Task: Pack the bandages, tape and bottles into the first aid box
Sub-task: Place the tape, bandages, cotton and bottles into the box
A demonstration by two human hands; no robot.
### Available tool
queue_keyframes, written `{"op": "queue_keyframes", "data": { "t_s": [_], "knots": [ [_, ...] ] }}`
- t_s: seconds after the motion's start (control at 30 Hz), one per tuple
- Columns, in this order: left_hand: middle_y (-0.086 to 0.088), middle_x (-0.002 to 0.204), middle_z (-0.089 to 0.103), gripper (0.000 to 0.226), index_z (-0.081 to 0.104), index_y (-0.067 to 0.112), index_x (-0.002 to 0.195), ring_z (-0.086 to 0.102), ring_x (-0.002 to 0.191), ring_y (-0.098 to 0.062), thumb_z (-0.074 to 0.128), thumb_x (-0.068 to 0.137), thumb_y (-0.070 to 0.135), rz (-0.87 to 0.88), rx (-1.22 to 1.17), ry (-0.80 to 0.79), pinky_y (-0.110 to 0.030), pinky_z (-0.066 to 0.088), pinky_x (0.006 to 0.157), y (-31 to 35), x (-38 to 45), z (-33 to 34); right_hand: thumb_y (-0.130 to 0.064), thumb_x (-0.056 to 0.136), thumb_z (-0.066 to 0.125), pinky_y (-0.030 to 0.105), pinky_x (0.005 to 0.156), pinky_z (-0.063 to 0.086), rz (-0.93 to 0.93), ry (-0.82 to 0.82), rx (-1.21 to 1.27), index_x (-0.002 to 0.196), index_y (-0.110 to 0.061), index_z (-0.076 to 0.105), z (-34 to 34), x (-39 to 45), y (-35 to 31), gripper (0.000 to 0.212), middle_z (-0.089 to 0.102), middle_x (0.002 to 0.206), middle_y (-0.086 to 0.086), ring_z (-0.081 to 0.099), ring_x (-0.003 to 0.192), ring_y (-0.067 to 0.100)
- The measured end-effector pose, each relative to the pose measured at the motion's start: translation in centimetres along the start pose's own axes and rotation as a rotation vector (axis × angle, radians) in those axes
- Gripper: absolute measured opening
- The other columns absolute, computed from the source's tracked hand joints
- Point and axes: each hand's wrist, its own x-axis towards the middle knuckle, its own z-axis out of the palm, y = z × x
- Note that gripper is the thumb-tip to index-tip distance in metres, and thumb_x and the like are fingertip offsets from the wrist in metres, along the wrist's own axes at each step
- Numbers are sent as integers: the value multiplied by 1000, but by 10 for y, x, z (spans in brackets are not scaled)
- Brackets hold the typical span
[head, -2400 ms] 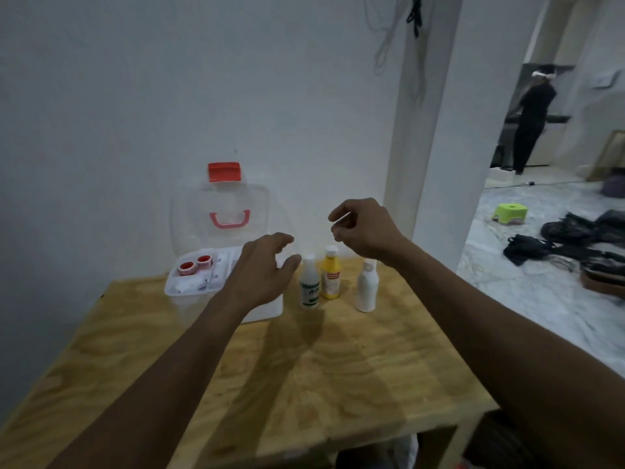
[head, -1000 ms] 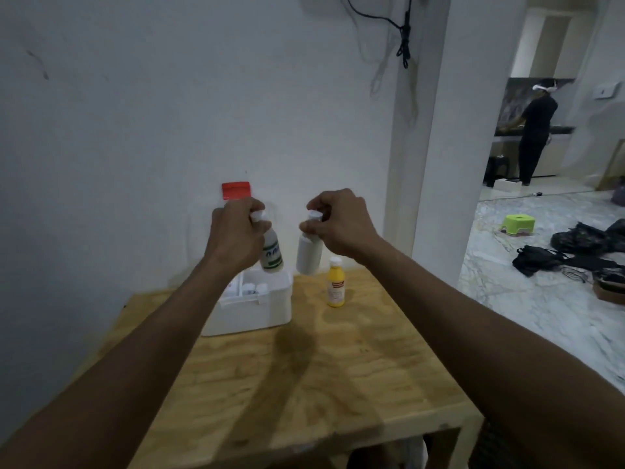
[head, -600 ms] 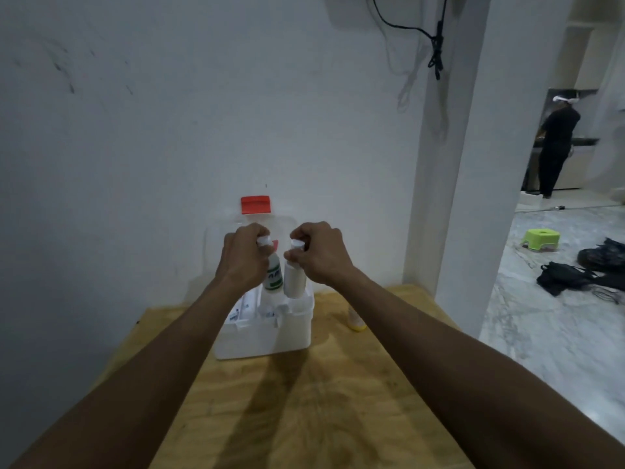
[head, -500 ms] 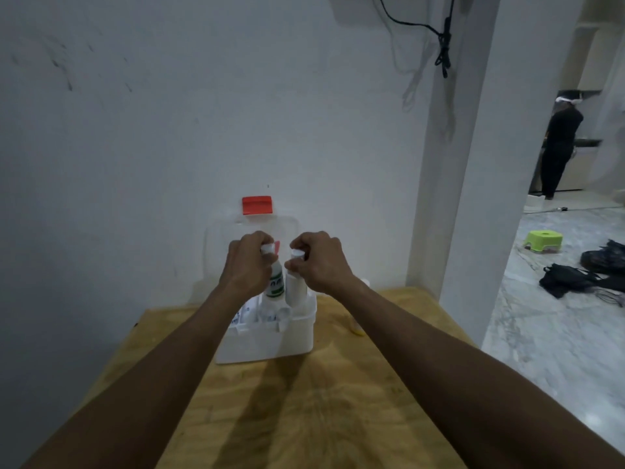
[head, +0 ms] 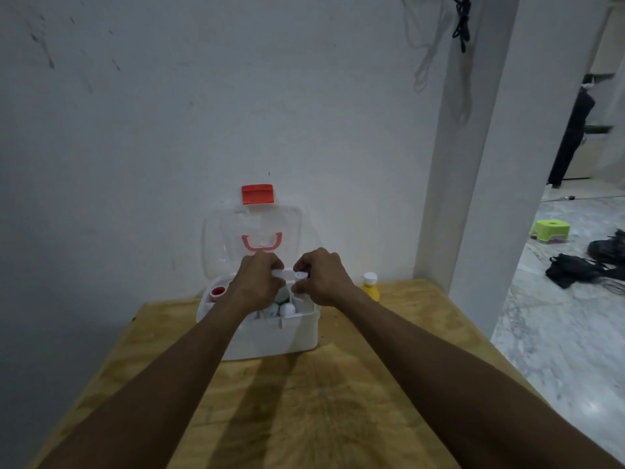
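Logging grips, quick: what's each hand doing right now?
Left hand: closed on a white-capped bottle.
Right hand: closed on a plain white plastic bottle.

One head-worn wide-angle view looks forward and slightly down along both forearms; the wooden table fills the near foreground; the white wall stands close behind it.

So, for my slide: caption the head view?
Both hands lower white bottles into the open first aid box.
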Motion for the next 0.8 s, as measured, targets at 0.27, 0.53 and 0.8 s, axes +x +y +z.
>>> {"op": "queue_keyframes", "data": {
  "t_s": [0.27,0.53,0.8],
  "knots": [
    [-12,123,65,34,65,7,120,62,106,-26,70,86,9,-12,13,-27,-31,47,94,-3,-1,7,-13,77,82,33,93,52,-20,-28,-52,118,-1,68,3,-2,2,44,65,121,15,62,109,30],
    [-12,126,66,37,64,6,124,63,110,-27,68,88,8,-15,7,-25,-34,47,99,-3,-2,5,-11,80,79,32,92,51,-32,-40,-98,120,0,66,2,0,1,44,62,124,15,60,111,30],
    [-11,134,61,50,55,9,135,60,119,-28,69,88,12,13,-23,-29,-41,47,104,-5,-13,-1,-8,77,79,36,100,51,-14,-48,-53,131,-5,59,-13,-3,0,57,61,130,14,59,118,29]
  ]
}}
